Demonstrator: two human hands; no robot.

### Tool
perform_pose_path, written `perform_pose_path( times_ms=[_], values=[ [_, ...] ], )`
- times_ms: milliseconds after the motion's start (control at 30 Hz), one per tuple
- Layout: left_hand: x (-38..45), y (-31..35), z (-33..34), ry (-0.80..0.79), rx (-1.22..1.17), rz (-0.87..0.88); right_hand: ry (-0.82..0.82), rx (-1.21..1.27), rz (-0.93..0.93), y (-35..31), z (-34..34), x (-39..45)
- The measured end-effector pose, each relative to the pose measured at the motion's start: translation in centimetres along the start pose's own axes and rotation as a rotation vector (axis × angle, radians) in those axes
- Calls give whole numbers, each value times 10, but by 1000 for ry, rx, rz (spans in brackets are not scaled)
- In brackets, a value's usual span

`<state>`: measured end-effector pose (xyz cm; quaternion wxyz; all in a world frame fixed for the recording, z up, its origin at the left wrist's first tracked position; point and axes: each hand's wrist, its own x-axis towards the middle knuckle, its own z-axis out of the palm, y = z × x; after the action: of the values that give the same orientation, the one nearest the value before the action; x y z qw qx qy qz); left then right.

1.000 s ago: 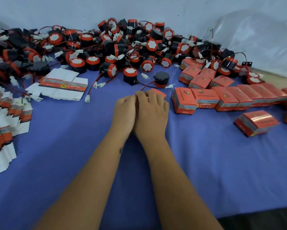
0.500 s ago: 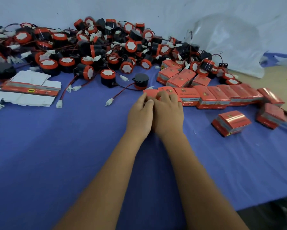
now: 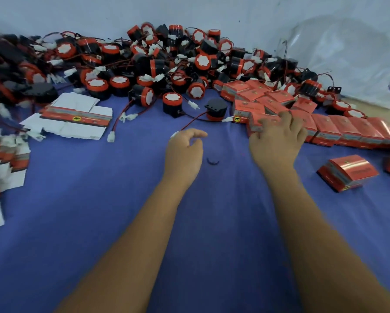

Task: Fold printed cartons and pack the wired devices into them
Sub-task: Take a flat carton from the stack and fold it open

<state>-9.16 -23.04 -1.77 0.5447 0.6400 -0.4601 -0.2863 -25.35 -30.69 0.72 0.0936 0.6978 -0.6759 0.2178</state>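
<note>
Blue tablecloth [image 3: 212, 222], pale wall [image 3: 99, 12]

Two hands: left hand [image 3: 183, 152], right hand [image 3: 277, 141]. Too many wired devices [image 3: 144, 64] and red cartons [image 3: 347, 172] to count.

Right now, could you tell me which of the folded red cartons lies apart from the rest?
The lone carton at the near right, lying by itself on the blue cloth; the others sit packed together in the row behind it.
</note>
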Motion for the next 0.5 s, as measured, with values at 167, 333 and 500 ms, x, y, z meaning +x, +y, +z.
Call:
perform_pose_path(
  times_ms=[167, 333, 500],
  values=[
    [19, -10, -59, 309, 446, 41, -28, 195, -223, -92, 1, -29],
    [28, -33, -108, 235, 886, -347, -587, 732, -407, -155, 10, -66],
    [13, -37, -97, 218, 1067, -116, -502, 476, -414, -155, 28, -75]
  ],
)
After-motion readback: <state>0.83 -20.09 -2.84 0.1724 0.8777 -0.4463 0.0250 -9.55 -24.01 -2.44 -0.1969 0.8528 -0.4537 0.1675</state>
